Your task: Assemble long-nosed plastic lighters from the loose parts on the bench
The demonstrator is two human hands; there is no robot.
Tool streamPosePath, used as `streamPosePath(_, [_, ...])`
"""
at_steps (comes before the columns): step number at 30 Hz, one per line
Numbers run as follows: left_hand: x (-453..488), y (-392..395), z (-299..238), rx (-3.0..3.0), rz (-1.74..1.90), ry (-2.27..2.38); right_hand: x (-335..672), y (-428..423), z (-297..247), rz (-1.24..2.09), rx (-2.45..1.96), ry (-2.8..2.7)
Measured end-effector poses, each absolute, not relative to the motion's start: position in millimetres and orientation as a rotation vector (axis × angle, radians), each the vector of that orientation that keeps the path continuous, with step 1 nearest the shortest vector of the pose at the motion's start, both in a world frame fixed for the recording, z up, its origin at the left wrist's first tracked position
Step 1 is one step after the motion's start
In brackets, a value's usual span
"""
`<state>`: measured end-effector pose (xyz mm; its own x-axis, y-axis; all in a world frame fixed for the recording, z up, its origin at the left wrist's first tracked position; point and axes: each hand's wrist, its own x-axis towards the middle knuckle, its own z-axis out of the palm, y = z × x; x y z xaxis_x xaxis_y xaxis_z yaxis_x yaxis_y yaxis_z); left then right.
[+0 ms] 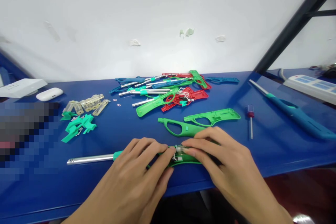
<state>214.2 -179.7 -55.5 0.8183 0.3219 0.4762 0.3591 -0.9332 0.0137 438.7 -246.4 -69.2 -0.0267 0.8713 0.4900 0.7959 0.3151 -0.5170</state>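
Near the front edge of the table lies an open green lighter casing [189, 160], its silver metal tube [90, 159] pointing left from a teal collar. My left hand [139, 168] is closed around the casing's middle, with thumb and fingertips pressed at its inner parts. From the right, my right hand [228, 157] pinches a clear fuel tank [180, 149] seated in the casing; its fingers hide much of the tank. A small white piece shows between the hands. Just behind them rest a green casing half [174, 127] and another green half [214, 116].
A pile of red, blue and green lighter parts [157, 103] lies at the back. Clear tanks [90, 102] and teal pieces [80, 126] sit left, near a white case [49, 94]. On the right are a screwdriver [251, 113], a blue lighter [296, 112] and a power strip [312, 85].
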Motion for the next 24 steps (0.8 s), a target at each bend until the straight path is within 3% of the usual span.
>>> streamPosePath(24, [217.8, -179.3, -52.2, -2.954, -0.718, -0.549, 439.0, -246.9, -68.2, 0.165, -1.439, -1.806])
